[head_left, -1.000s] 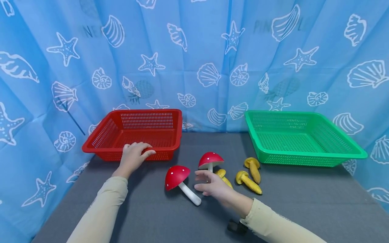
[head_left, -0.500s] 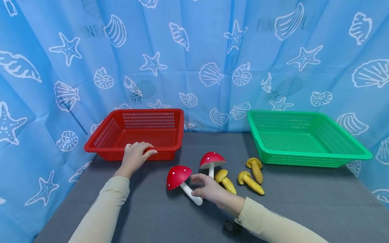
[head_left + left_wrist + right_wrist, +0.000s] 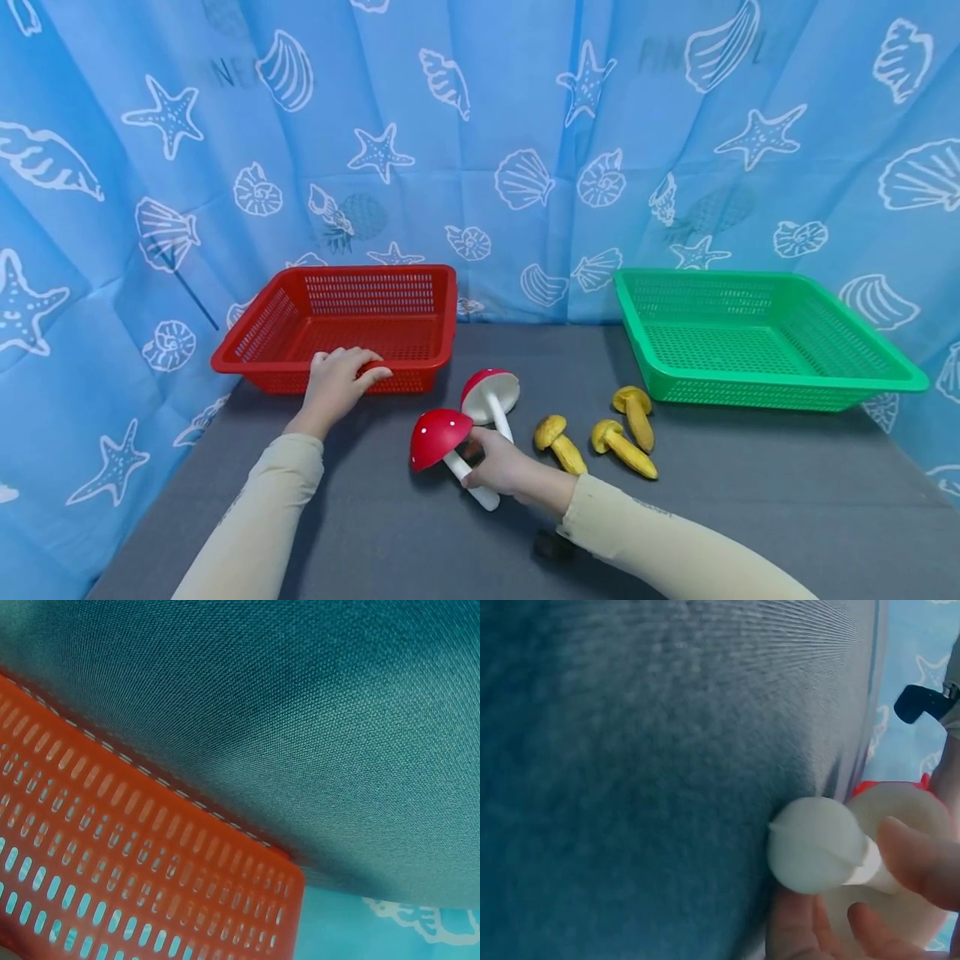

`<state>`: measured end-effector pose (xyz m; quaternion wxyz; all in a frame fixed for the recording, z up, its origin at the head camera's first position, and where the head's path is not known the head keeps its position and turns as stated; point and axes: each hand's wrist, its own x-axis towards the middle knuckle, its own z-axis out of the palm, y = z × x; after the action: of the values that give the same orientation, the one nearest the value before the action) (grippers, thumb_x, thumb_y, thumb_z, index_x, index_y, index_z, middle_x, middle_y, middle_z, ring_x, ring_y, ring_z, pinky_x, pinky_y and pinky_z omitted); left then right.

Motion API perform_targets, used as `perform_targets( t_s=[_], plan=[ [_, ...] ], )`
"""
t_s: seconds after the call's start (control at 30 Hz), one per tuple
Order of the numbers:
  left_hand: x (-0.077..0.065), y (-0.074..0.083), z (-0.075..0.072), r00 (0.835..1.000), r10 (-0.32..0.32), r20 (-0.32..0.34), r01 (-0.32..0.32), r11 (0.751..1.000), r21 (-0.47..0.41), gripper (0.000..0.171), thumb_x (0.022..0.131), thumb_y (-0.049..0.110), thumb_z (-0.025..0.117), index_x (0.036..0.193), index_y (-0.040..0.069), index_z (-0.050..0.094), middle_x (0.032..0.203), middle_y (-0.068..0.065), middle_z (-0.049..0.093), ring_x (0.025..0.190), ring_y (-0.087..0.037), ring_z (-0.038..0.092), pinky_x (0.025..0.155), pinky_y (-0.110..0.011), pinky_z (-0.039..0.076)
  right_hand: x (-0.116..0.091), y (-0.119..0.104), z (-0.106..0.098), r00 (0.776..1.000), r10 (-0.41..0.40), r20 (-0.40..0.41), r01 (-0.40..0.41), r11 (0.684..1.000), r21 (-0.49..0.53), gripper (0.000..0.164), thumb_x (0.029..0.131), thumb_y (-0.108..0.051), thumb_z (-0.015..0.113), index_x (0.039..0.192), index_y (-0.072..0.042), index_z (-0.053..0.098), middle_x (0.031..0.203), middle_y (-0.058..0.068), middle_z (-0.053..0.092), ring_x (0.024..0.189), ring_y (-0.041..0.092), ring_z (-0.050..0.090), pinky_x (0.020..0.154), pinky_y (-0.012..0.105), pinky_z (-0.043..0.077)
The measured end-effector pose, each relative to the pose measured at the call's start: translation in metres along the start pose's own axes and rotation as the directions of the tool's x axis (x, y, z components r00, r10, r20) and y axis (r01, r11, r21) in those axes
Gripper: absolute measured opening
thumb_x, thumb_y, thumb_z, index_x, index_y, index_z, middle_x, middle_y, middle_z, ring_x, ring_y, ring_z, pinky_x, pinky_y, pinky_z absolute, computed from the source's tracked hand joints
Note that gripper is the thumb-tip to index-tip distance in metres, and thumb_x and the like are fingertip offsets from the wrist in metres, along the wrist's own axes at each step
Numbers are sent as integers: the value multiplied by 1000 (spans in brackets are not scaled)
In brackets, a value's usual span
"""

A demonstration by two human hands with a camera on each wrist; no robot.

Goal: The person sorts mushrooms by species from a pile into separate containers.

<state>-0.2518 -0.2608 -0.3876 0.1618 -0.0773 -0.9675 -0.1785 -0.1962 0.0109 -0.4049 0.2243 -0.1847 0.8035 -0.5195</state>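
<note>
My left hand (image 3: 335,387) holds the front rim of a red plastic basket (image 3: 375,367), fingers over the edge and thumb outside. In the left wrist view the slotted basket wall (image 3: 135,847) fills the lower left. My right hand (image 3: 506,467) grips the white stem of a red toy mushroom (image 3: 437,437) with white dots, which lies on the table. Up close in the right wrist view, thumb (image 3: 911,855) and fingers surround that white stem (image 3: 814,847). A second red mushroom (image 3: 491,396) leans just behind, its pale underside showing; the hand partly hides its stem.
Several yellow toy mushrooms (image 3: 626,450) lie right of my right hand. A green plastic basket (image 3: 780,392) stands at the back right. Behind the grey table (image 3: 720,500) hangs a blue curtain (image 3: 480,142) with shell prints.
My right hand has moved left onto the front red mushroom's stem. The second red mushroom has shifted left and tipped, showing its underside. My left hand has stayed on the basket rim.
</note>
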Motion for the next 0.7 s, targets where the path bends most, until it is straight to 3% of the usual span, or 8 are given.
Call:
perform_targets(
  t_s=[0.23,0.4,0.7],
  plan=[
    [0,-2,3,999,37,-28,-36,999,36,38,85,36,74,112,9,69,104,-11,68,92,-28,58,85,-48,38,3,2,4,999,52,4,-52,999,10,44,76,17,68,116,1,62,80,6,54,73,18,49,57,26,45],
    [0,0,3,999,25,-20,-24,999,40,38,86,36,74,112,9,69,104,-11,68,92,-28,58,85,-48,37,-2,-2,0,992,123,34,-125,989,76,42,80,14,68,120,1,62,81,5,54,73,18,50,56,26,45],
    [0,0,3,1000,4,-21,-4,1000,29,40,85,36,74,113,8,69,105,-11,68,92,-28,59,87,-49,38,-15,-16,-10,986,118,119,-142,967,213,44,81,9,67,123,3,59,90,8,58,84,21,56,66,34,53]
  ],
)
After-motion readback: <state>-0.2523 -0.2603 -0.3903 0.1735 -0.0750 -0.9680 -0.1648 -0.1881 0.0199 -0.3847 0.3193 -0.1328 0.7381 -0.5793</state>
